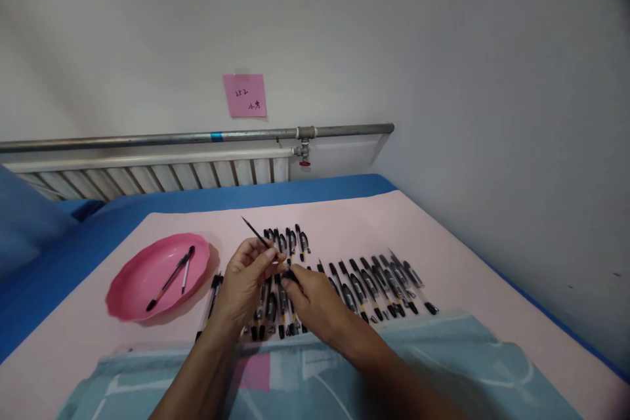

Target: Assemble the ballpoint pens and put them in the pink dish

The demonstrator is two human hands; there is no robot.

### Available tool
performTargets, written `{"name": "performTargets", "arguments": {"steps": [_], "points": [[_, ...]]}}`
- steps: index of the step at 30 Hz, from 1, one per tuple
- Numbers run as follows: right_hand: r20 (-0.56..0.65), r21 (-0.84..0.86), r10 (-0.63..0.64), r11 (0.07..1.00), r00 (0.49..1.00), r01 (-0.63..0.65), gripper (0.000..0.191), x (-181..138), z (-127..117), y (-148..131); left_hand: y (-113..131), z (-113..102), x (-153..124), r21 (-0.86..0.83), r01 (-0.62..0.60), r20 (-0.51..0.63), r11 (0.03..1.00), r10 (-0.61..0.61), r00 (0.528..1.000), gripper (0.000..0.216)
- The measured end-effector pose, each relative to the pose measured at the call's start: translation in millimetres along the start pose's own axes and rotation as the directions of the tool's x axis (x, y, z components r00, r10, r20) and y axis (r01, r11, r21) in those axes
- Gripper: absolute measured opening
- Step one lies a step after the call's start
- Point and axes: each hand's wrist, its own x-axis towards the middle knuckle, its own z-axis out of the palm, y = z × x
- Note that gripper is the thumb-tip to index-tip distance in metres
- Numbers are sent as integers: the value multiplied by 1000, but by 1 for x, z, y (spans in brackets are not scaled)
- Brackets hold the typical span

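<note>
My left hand (pixel 253 266) is closed in a pinch around a thin black pen refill (pixel 254 231), whose pointed end slants up to the left. Close against it, my right hand (pixel 312 298) is also closed, with a small black pen part (pixel 291 277) between thumb and fingers. Whether the two pieces are joined is hidden by the fingers. Beneath and beside the hands lie several black-and-clear pen parts in rows, with one group (pixel 371 285) to the right and another group (pixel 290 243) farther back. Small loose caps and fittings lie among them.
At the left stands a pink scalloped bowl (pixel 123 275) holding a pen (pixel 170 279) and a white thin refill (pixel 186 275). A light blue cloth (pixel 443 354) covers the near edge of the pink tabletop (pixel 492 328). Behind are a radiator (pixel 147 176), a pipe (pixel 172 139) and a wall.
</note>
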Motion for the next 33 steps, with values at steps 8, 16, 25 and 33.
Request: {"name": "performTargets", "arguments": {"steps": [8, 16, 25, 33], "points": [[-61, 102, 25, 995, 998, -18, 21, 2, -2, -3, -5, 1, -6, 230, 16, 185, 973, -60, 981, 12], [-152, 312, 144, 946, 978, -90, 19, 4, -12, -7, 9, -37, 19, 295, -4, -143, 955, 48, 989, 34], [-137, 410, 203, 903, 970, -131, 36, 4, -12, -1, -20, -67, 58, 920, 37, -99, 390, 139, 985, 18], [-142, 363, 205, 921, 968, -142, 34, 5, -15, 1, -36, -60, 76, 951, 91, -133, 296, 124, 983, 6]]}}
